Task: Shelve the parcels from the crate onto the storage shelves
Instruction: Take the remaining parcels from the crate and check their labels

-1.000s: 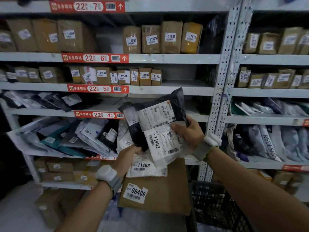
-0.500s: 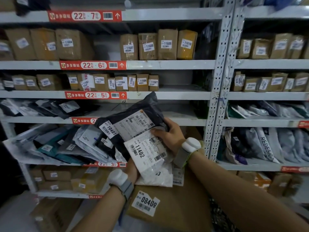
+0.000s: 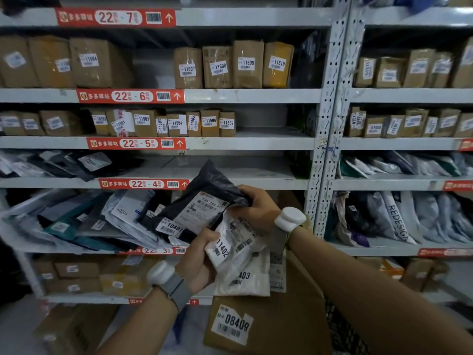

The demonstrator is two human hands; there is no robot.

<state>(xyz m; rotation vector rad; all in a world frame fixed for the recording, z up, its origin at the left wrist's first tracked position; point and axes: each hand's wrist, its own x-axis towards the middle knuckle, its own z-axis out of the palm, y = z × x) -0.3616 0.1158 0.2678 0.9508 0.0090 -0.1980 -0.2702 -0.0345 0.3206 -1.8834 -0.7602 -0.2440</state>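
Landmark: 22-4 tag (image 3: 144,183). Below-left of it, a bag pile (image 3: 102,221) slumps on the level underneath; most lbls unreadable. Above the tag, its shelf (image 3: 256,172) holds dark bags far left & has a bare stretch to the tag's right.

Below-right of the tag, left hand (image 3: 199,260) pinches the lower-left edge of bag 11402 (image 3: 238,242), thumb on top. Bag 11403 (image 3: 243,278) hangs under it; can't tell which hand carries it. Black bag (image 3: 212,183), lbl 10401, sits just right of the tag, on top of the fan. Long axis runs low-left to high-right, upper corner overlapping the shelf edge in view. Right hand (image 3: 258,208), further right, curls its fingers round that bag's right end.

115xx boxes (image 3: 210,123) stand over tag 22-5 (image 3: 137,143) and 116xx boxes (image 3: 248,64) over tag 22-6 (image 3: 130,96). So all three bags prob. belong above the 22-4 tag: up & ahead of the hands, bare part right over the right hand, which is nearer. Black bag likely needs splitting from the white ones first.

Box 08409 (image 3: 276,319) is well below the tag, under the bags. Crate (image 3: 340,336) is lowest-right, beneath the right forearm; contents hidden.
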